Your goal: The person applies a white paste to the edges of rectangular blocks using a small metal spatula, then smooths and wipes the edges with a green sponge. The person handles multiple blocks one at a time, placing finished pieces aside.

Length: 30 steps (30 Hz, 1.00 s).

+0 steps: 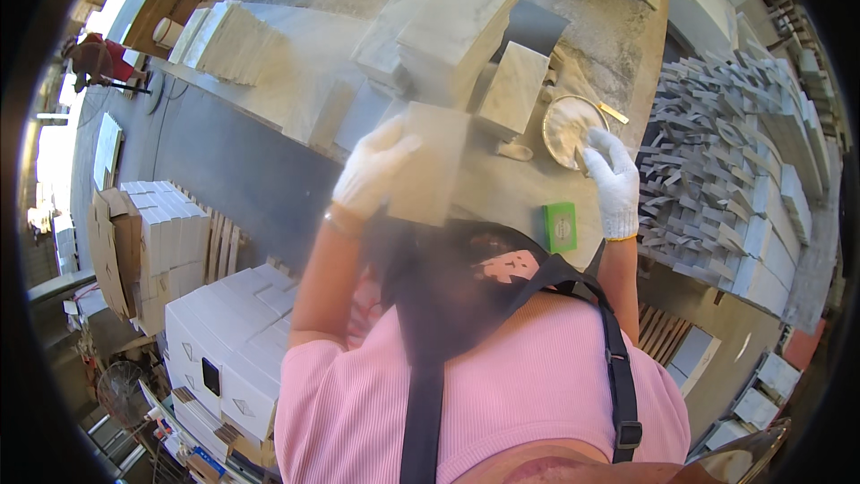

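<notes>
My left hand [372,170], in a white knit glove, grips a flat pale stone tile [430,170] by its left edge. The tile stands tilted in front of my dark apron, slightly blurred. Over the right side of a round bowl [546,136], my gloved right hand [616,184] has its thumb and fingers curled together. What those fingertips hold, if anything, is too small to make out. White powdery or pasty stuff [569,125] fills the bowl. A small yellow-handled tool [614,113] lies beyond its rim.
Tile stacks [461,22] and a smaller stack [515,90] stand on the worktable. A green box [560,227] lies near its front edge. Many thin stone strips [717,152] are piled at right. White cartons [233,332] stand at lower left. Another person [98,63] is at far left.
</notes>
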Each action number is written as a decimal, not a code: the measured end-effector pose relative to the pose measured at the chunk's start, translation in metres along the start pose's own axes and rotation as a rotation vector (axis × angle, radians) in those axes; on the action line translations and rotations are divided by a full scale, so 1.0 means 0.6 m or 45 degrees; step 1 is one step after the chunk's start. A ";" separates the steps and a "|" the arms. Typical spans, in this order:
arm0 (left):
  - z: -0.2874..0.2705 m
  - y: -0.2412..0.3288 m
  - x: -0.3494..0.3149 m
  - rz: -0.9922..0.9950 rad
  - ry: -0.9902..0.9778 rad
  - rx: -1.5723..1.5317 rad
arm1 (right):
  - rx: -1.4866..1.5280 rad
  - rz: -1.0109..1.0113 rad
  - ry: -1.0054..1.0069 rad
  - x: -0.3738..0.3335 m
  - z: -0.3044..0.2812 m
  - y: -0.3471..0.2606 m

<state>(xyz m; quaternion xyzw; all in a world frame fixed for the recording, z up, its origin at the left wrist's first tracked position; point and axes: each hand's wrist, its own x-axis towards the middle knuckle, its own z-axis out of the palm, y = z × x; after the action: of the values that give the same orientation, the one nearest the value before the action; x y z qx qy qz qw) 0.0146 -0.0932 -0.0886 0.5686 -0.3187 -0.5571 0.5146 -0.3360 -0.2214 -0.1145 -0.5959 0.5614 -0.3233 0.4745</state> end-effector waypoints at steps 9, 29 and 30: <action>-0.106 -0.002 0.054 -0.103 0.079 0.663 | -0.828 -0.750 0.113 0.092 0.101 -0.010; 0.046 0.009 -0.005 0.430 0.319 0.973 | -1.181 -1.013 -0.164 0.166 0.212 -0.008; 0.050 0.008 -0.004 0.426 0.306 0.955 | -1.168 -1.065 -0.197 0.139 0.212 -0.008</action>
<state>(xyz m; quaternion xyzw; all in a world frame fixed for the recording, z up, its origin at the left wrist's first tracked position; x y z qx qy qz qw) -0.0138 -0.0995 -0.0787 0.7177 -0.5247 -0.2411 0.3891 -0.2040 -0.2771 -0.1654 -0.9301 0.3261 -0.1635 0.0428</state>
